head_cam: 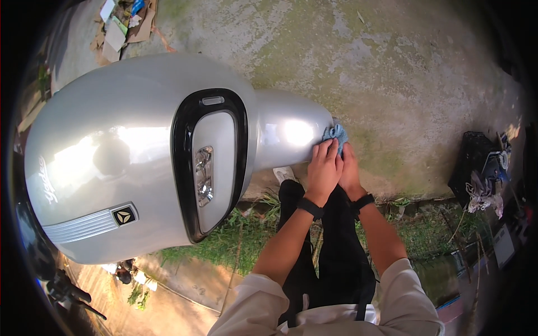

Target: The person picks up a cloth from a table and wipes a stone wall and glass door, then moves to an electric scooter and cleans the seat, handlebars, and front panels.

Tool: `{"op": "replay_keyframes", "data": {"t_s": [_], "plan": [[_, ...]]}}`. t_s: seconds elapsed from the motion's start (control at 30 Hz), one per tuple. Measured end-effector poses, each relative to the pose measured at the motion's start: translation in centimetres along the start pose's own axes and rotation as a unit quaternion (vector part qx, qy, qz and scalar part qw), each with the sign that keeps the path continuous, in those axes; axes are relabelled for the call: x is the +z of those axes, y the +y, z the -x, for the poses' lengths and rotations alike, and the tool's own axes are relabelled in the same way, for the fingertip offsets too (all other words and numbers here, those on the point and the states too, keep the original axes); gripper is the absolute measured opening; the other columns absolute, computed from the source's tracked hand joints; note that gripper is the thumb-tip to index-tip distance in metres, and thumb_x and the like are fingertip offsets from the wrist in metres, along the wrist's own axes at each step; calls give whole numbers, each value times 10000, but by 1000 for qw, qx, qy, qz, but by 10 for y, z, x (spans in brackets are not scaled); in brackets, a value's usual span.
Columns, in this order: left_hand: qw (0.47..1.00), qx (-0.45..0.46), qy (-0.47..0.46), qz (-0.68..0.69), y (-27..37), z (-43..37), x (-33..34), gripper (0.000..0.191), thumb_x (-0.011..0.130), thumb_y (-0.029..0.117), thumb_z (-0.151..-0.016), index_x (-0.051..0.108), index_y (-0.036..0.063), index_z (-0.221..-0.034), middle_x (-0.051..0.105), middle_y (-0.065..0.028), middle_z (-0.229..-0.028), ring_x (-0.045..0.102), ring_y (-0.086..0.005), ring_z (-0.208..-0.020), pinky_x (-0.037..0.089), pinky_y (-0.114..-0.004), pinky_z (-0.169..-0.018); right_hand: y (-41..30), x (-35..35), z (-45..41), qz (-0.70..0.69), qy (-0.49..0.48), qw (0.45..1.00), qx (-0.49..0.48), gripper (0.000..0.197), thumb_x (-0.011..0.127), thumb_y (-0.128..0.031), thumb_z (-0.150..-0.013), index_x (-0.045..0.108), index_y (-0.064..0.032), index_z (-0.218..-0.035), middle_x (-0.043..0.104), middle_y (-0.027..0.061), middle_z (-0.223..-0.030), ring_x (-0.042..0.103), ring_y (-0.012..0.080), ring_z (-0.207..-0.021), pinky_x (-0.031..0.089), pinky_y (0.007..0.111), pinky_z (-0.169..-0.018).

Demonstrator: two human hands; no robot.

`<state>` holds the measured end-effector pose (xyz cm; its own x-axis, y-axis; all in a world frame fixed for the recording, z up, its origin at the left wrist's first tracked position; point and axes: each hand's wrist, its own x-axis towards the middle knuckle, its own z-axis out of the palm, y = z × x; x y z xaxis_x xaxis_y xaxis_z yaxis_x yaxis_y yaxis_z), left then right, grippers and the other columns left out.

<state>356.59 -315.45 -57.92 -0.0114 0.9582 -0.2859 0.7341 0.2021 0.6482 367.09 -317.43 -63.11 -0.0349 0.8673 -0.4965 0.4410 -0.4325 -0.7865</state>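
Beside me a silver scooter front panel [151, 84] fills the left side, with a black-framed headlight [204, 176] set into it. The scooter's silver front fender [277, 113] juts out to the right of the panel. Both hands are close together at the fender's tip. A blue cloth [336, 134] is bunched there, held against the edge. My left hand [325, 170] presses the cloth with its fingers, its back turned up. My right hand [349, 168] lies beside it, fingers on the cloth and partly hidden. Black bands circle both wrists.
Concrete ground [420, 84] stretches beyond the fender, with a grass strip [248, 235] crossing near my legs. Cardboard scraps [115, 40] lie at the upper left. A black container [475, 164] with odds and ends stands at the right. The scooter's brake lever [92, 308] shows at the lower left.
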Motion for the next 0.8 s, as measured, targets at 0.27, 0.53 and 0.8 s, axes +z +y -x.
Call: {"op": "replay_keyframes", "data": {"t_s": [0.27, 0.53, 0.8], "plan": [[988, -119, 3, 101, -43, 73, -10, 294, 581, 125, -917, 634, 8, -1181, 604, -133, -1187, 598, -336, -1055, 507, -402, -886, 7, 47, 70, 48, 3, 999, -20, 377, 630, -167, -899, 570, 20, -1220, 466, 263, -1402, 448, 455, -1288, 405, 451, -1063], [975, -167, 60, 132, -111, 111, -39, 269, 564, 114, -964, 614, -10, -1197, 586, -134, -1232, 618, -278, -1046, 536, -325, -807, -25, 128, 87, 79, 42, 995, -48, 285, 654, -141, -858, 588, 26, -1080, 568, 209, -1264, 555, 416, -1117, 490, 440, -920], [971, -162, 133, 119, -169, 125, -71, 258, 589, 121, -927, 645, 11, -1154, 691, -176, -1029, 662, -328, -895, 543, -373, -787, -39, 186, 89, 96, 21, 987, -126, 326, 689, -175, -826, 590, 3, -1080, 575, 175, -1210, 574, 392, -1047, 515, 453, -829]]}}
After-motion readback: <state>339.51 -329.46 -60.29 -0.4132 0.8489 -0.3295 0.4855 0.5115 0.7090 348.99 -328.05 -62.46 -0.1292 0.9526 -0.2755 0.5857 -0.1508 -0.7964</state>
